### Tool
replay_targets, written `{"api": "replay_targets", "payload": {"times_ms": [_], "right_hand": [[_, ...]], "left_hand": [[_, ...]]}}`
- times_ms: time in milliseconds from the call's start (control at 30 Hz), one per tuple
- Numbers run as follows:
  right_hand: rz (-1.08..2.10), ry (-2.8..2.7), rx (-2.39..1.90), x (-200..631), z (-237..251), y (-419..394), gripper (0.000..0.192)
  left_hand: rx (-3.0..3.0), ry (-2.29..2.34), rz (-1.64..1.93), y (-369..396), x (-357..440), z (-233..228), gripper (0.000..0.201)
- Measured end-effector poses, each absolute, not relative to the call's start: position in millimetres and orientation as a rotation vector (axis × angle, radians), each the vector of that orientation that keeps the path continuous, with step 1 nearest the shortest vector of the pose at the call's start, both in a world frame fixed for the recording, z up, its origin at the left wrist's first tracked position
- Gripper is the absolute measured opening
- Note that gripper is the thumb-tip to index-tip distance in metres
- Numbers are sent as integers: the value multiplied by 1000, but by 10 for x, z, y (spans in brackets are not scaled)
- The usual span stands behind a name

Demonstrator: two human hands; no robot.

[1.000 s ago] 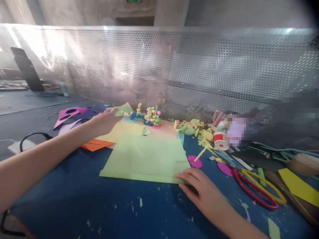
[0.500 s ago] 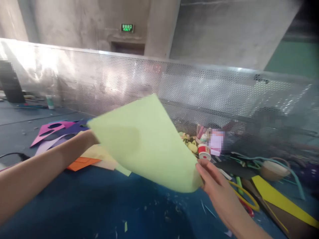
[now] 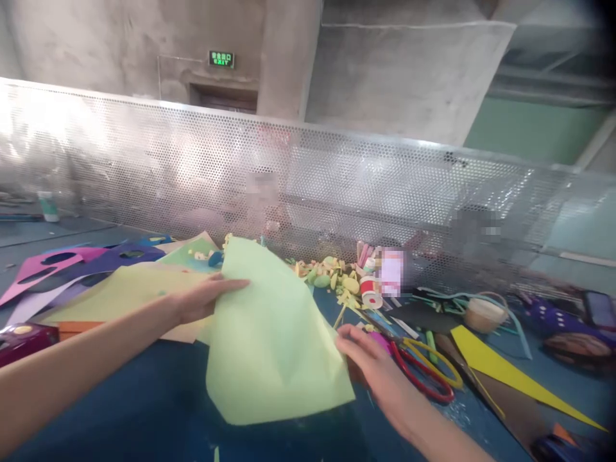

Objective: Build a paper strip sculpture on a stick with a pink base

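One light green sheet of paper (image 3: 269, 340) fills the lower centre of the frame, lifted off the blue table (image 3: 120, 410) and hanging bent between my two hands. My left hand (image 3: 202, 298) comes in from the lower left on an outstretched arm and pinches the sheet's left edge, thumb on top, fingers closed on the paper. My right hand (image 3: 370, 359) reaches in from the lower right and meets the sheet's right edge, fingers loosely curled; I cannot tell whether it grips the paper or only touches it.

Just right of my right hand lies one pair of scissors (image 3: 423, 369) with one red and one yellow handle loop. Right of that, one long yellow paper triangle (image 3: 500, 375) points toward the lower right. One red and white tape roll (image 3: 370, 292) stands in the centre, beside a heap of small yellow-green paper bits (image 3: 332, 279). At the left, a pale yellow sheet (image 3: 125, 289) lies flat, with purple and pink cut-out sheets (image 3: 72, 263) behind it. A perforated metal screen (image 3: 337, 179) runs across the middle of the frame.
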State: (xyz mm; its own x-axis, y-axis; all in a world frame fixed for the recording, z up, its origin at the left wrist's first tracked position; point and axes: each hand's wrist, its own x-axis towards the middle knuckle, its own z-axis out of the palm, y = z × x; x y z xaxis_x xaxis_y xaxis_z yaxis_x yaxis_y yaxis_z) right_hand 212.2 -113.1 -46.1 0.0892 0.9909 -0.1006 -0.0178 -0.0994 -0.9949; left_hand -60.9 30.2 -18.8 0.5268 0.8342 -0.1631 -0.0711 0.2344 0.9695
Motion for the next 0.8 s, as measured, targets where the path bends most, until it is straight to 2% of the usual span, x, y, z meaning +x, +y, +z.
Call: {"api": "replay_targets", "payload": {"times_ms": [100,267,333,567,800], "right_hand": [[1523,-999,-1052,2167,-339,-1110,30],[1704,-1024,-899,2083,-264,-1031,48],[1600,-1019,-898,2048,-270,-962,49],[891,-1198,-1219,2198,-288,-631,33],[698,-1279,-1272,2226,-265,-574,29]], "left_hand": [[1067,824,664,259,-624,-167,42],[966,726,512,89,-584,-68,44],[978,714,488,35,-554,-66,42],[1101,681,446,164,-591,-322,33],[1219,638,467,246,-575,-500,37]]}}
